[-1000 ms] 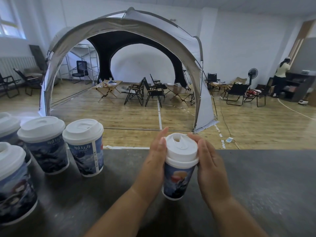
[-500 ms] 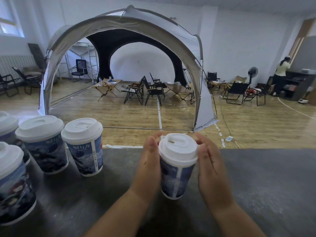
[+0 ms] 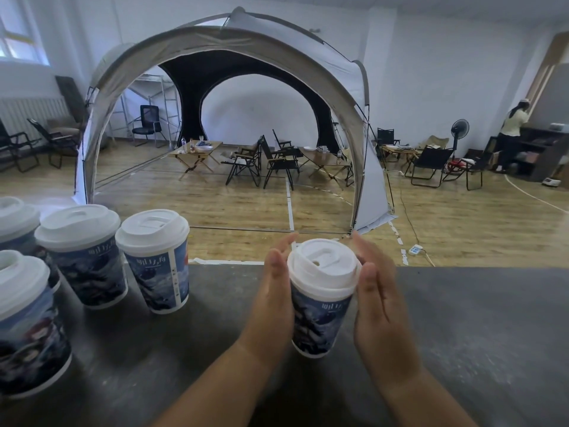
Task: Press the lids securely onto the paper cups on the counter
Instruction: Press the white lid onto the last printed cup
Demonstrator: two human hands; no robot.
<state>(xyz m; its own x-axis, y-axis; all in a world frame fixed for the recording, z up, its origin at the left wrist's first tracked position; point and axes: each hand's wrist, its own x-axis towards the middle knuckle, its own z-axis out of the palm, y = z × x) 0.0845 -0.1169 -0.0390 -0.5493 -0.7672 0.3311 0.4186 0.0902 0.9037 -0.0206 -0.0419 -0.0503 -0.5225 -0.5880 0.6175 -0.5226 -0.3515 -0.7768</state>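
In the lower centre of the frame, a paper cup [image 3: 317, 322] printed in dark blue sits slightly tilted between two bare hands over a dark grey counter [image 3: 462, 328]. Whether its base rests on the counter cannot be told. The left hand [image 3: 272, 297] lies against the cup's left side with its fingers nearly straight. The right hand [image 3: 381, 303], a little blurred, flanks the other side with fingers extended, close to the rim of the white lid [image 3: 323, 263]. Neither hand wraps around the cup. The flat palms seem to steady it, probably so the lid's seating can be checked all round. The lid hides whatever is inside. At the lower left stand other lidded cups [image 3: 154, 263], grouped together, their contents likewise unseen. A large tent [image 3: 215, 41] fills the room behind.
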